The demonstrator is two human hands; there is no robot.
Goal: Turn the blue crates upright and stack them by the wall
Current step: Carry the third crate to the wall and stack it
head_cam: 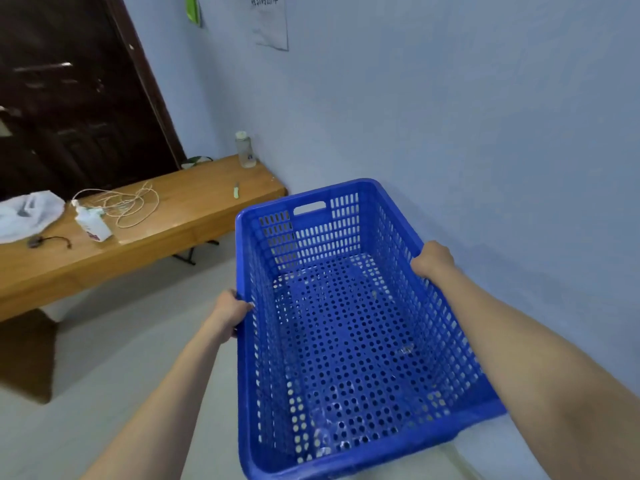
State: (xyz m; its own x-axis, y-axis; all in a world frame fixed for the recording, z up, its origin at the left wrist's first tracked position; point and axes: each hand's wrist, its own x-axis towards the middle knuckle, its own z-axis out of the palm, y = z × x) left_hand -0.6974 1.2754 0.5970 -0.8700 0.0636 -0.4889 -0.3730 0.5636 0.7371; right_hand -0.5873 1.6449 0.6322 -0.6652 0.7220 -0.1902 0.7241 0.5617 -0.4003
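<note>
A blue perforated plastic crate (346, 341) is upright with its open side toward me, close to the pale blue wall (485, 133) on the right. My left hand (230, 315) grips its left long rim. My right hand (433, 259) grips the right long rim. The far short wall has a handle slot. Through the holed bottom I see more blue, perhaps another crate below, but I cannot tell for sure. The crate is empty.
A low wooden bench (166, 230) stands at the left against the wall, carrying a clear bottle (245, 150), a coiled cord (128, 202), a white bottle (91, 225) and a white bag (27, 211). A dark door (69, 98) is behind it. Light floor (104, 358) lies left of the crate.
</note>
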